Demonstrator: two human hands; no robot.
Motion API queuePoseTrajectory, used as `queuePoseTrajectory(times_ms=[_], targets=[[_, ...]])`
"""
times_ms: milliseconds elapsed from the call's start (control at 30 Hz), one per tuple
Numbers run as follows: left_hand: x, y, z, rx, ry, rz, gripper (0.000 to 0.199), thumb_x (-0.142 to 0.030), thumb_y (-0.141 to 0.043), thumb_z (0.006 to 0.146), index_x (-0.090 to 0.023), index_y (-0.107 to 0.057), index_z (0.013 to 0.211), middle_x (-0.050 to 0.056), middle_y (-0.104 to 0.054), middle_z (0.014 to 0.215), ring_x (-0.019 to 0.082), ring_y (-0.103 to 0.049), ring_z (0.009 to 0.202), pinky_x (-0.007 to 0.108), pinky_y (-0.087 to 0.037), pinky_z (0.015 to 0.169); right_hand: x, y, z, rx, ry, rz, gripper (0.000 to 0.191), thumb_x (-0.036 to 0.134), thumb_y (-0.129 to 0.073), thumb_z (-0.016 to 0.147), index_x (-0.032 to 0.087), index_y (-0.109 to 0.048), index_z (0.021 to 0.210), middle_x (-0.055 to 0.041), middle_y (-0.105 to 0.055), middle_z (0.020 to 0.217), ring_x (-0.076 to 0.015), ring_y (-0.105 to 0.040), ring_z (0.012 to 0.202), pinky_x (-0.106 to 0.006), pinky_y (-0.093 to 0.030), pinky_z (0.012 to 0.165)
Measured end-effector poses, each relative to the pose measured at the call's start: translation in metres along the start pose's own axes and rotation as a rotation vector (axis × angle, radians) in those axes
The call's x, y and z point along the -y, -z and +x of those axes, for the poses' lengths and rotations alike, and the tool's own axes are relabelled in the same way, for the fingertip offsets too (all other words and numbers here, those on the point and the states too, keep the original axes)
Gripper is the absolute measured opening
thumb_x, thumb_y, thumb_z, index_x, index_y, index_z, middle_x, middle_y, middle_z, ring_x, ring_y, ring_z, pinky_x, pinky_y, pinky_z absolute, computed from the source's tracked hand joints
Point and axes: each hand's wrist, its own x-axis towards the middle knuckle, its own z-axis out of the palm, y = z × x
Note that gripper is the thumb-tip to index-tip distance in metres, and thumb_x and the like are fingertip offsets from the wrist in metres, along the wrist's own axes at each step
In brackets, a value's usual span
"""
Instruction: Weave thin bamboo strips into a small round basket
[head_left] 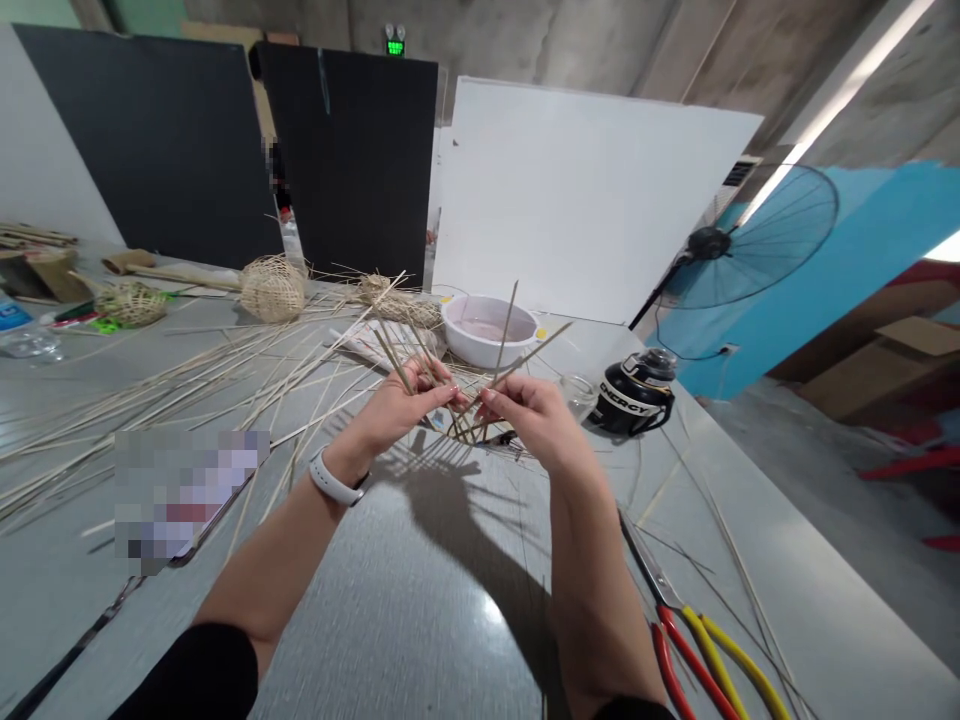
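Observation:
Both hands hold a small open weave of thin bamboo strips point(466, 430) above the grey table point(420, 620). My left hand point(411, 400), with a pale band on its wrist, pinches the strips at the weave's left side. On the right side, my right hand point(529, 405) grips strips between thumb and fingers. The two hands' fingertips are close together. Loose strip ends stick up and outward past both hands, and the weave's shadow falls on the table below. Fingers partly cover the crossings.
A white basin point(487, 335) stands behind the hands, a glass jar point(577, 395) and black jug point(634, 395) to the right. Large scissors point(675, 610) lie front right. Long loose strips point(247, 400) and a phone point(202, 500) lie left, a woven ball point(272, 289) further back.

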Motion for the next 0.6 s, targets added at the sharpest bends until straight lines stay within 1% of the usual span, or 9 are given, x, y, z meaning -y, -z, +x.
queuePoseTrajectory(times_ms=[67, 200, 367, 400, 533, 600], targets=[[0.0017, -0.0009, 0.0006, 0.017, 0.000, 0.027, 0.028, -0.031, -0.075, 0.078, -0.015, -0.065, 0.098, 0.002, -0.073, 0.081, 0.015, -0.069, 0.080, 0.028, -0.052, 0.078, -0.0012, -0.0006, 0.0007, -0.001, 0.026, -0.040, 0.029, 0.041, -0.061, 0.083, 0.017, -0.060, 0.066, -0.0049, -0.069, 0.065, -0.0153, -0.060, 0.062, -0.028, -0.046, 0.060], [0.0045, -0.0004, 0.0013, 0.040, -0.004, 0.101, 0.024, -0.034, -0.077, 0.075, -0.014, -0.072, 0.088, 0.003, -0.072, 0.080, 0.014, -0.066, 0.075, 0.027, -0.051, 0.073, -0.0032, -0.0008, 0.0013, 0.010, 0.034, -0.051, 0.030, 0.042, -0.060, 0.084, 0.018, -0.058, 0.065, -0.0039, -0.067, 0.065, -0.0145, -0.058, 0.061, -0.027, -0.045, 0.060], [0.0048, 0.0016, 0.0017, -0.052, 0.001, 0.037, 0.026, -0.035, -0.079, 0.072, -0.015, -0.071, 0.087, 0.003, -0.072, 0.081, 0.015, -0.067, 0.078, 0.027, -0.052, 0.075, -0.0005, 0.0025, -0.0005, -0.040, -0.016, 0.024, 0.030, 0.043, -0.062, 0.082, 0.017, -0.061, 0.068, -0.0051, -0.069, 0.068, -0.0154, -0.060, 0.064, -0.029, -0.046, 0.063], [0.0053, 0.0013, 0.0019, -0.041, 0.003, 0.025, 0.026, -0.034, -0.079, 0.072, -0.015, -0.071, 0.087, 0.003, -0.072, 0.081, 0.014, -0.067, 0.078, 0.026, -0.052, 0.075, 0.0001, 0.0029, -0.0007, -0.044, -0.010, 0.025, 0.030, 0.043, -0.062, 0.082, 0.017, -0.060, 0.067, -0.0046, -0.068, 0.067, -0.0151, -0.059, 0.064, -0.028, -0.045, 0.063], [0.0090, -0.0011, 0.0032, 0.075, 0.054, 0.026, 0.026, -0.035, -0.079, 0.073, -0.015, -0.073, 0.088, 0.003, -0.073, 0.080, 0.013, -0.067, 0.076, 0.026, -0.052, 0.076, 0.0006, 0.0027, 0.0000, -0.024, 0.034, -0.018, 0.032, 0.042, -0.060, 0.084, 0.018, -0.055, 0.063, -0.0019, -0.063, 0.062, -0.0134, -0.054, 0.060, -0.026, -0.040, 0.058], [0.0103, -0.0013, 0.0038, 0.097, 0.087, 0.011, 0.029, -0.037, -0.080, 0.072, -0.015, -0.074, 0.089, 0.004, -0.074, 0.082, 0.014, -0.067, 0.077, 0.028, -0.053, 0.077, 0.0000, 0.0021, 0.0008, -0.028, 0.049, -0.040, 0.033, 0.042, -0.059, 0.085, 0.018, -0.054, 0.062, -0.0013, -0.061, 0.061, -0.0129, -0.052, 0.059, -0.026, -0.038, 0.057]])
